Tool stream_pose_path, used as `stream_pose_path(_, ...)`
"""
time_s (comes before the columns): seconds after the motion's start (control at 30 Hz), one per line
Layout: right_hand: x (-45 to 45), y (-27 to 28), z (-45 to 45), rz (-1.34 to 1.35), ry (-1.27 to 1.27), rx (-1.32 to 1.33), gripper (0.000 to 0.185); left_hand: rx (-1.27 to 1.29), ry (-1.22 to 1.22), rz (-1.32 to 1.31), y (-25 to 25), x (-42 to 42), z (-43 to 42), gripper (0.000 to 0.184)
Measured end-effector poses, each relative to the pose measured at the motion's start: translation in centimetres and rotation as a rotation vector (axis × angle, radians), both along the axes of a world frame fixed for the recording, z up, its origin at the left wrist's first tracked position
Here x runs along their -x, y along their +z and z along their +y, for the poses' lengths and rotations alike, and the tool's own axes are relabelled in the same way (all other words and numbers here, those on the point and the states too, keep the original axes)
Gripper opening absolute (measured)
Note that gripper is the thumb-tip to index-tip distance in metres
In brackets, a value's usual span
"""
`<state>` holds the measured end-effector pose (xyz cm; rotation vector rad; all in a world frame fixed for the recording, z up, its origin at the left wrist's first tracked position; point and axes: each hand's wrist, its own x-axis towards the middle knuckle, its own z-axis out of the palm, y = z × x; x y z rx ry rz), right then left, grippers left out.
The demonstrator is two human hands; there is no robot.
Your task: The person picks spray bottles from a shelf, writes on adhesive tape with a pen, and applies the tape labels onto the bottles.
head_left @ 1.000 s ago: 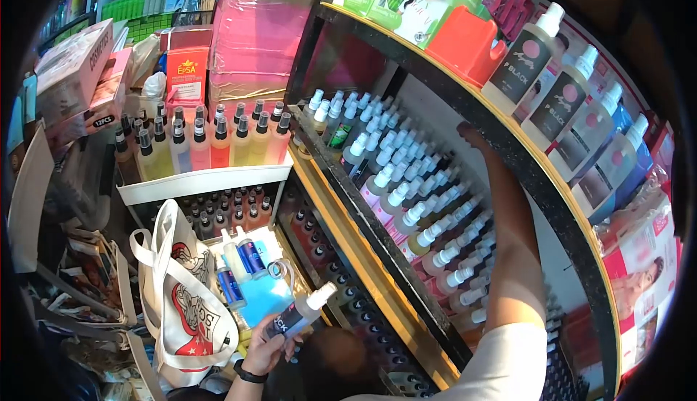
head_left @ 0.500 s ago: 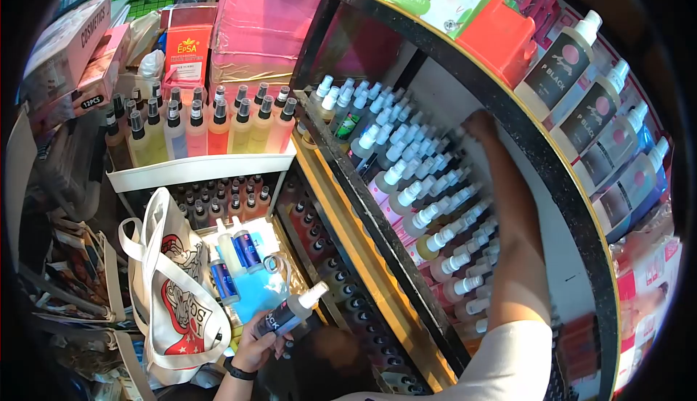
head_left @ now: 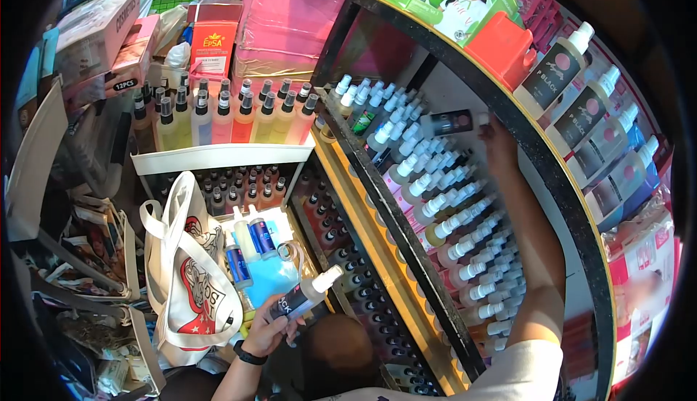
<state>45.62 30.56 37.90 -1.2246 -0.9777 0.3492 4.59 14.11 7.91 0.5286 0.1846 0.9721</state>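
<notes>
My left hand, with a dark band at the wrist, is wrapped round a spray bottle with a dark label and white cap, tilted up to the right. My right hand reaches deep into the shelf, above the rows of white-capped bottles. Its fingers are at the white cap of a dark-labelled bottle, which lies sideways over the back rows.
A canvas tote bag stands left of blue-labelled bottles. Colourful spray bottles fill a white rack. Large "P BLACK" bottles line the black upper shelf edge, beside a red plastic holder.
A dark-labelled bottle now shows at my right hand, lying sideways above the others. My left hand still holds its bottle. The view has shifted slightly.
</notes>
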Motion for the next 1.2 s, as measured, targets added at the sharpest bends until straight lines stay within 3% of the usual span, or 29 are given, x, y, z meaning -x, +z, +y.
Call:
stream_pose_path(0.1,6.5,-0.1,-0.7,0.066,0.083,0.196,0.014,-0.009,0.021,0.021,0.1,0.2,0.0,0.054)
stream_pose_path(0.17,6.8,-1.1,0.5,-0.230,0.255,0.170,0.024,-0.015,0.034,0.033,0.3,0.4,0.1,0.054)
stream_pose_path(0.33,8.9,-2.1,2.0,-0.508,0.299,0.227,0.018,-0.012,0.052,0.030,0.5,0.6,0.2,0.054)
stream_pose_path(0.47,10.2,-3.0,2.7,-0.719,0.347,0.418,0.022,-0.005,0.058,0.025,0.4,0.6,0.3,0.054)
stream_pose_path(0.57,12.1,-2.6,2.3,-1.253,0.203,0.565,0.025,-0.004,0.064,0.026,0.4,0.6,0.4,0.054)
stream_pose_path(0.97,13.0,-1.7,3.2,-1.366,0.118,0.737,0.026,-0.001,0.078,0.011,0.4,0.9,0.6,0.053)
stream_pose_path(1.13,13.3,-1.8,2.8,-1.436,0.143,0.687,0.028,0.000,0.088,0.015,0.9,0.7,0.4,0.053)
stream_pose_path(1.2,15.3,-1.0,0.3,-1.628,0.000,0.304,0.030,0.005,0.101,-0.018,2.1,0.0,0.7,0.054)
